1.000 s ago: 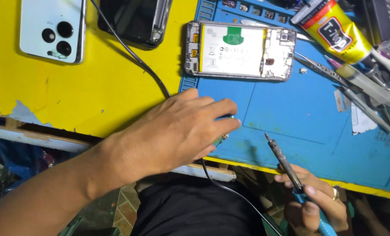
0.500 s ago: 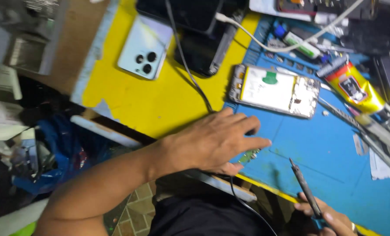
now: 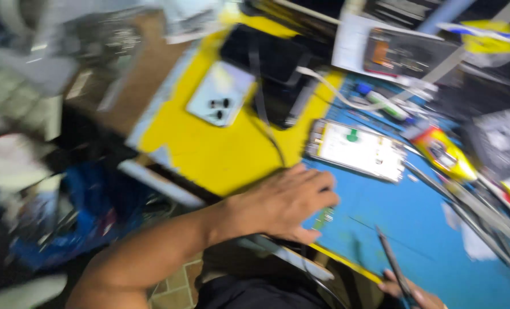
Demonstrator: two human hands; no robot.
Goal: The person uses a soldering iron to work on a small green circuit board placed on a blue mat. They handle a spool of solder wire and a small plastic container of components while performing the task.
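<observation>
My left hand (image 3: 286, 203) lies palm down at the near edge of the blue work mat (image 3: 415, 223), its fingers resting over a small green circuit board (image 3: 325, 218). My right hand (image 3: 412, 292) shows only at the bottom edge and grips a thin dark tool (image 3: 391, 266) that points up over the mat. An opened phone frame (image 3: 358, 150) lies on the mat beyond my left hand. A white phone (image 3: 220, 102) lies camera side up on the yellow table top (image 3: 220, 160). The picture is blurred.
A dark phone (image 3: 269, 63) with a cable across it sits behind the white one. A yellow glue tube (image 3: 446, 153), metal tweezers (image 3: 466, 197) and other small tools crowd the right side. Blue bags and clutter (image 3: 54, 212) lie on the floor at left.
The view has swung left and tilted, so the table now sits to the right and more floor shows. My left hand stays on the small board; my right hand still holds the tool.
</observation>
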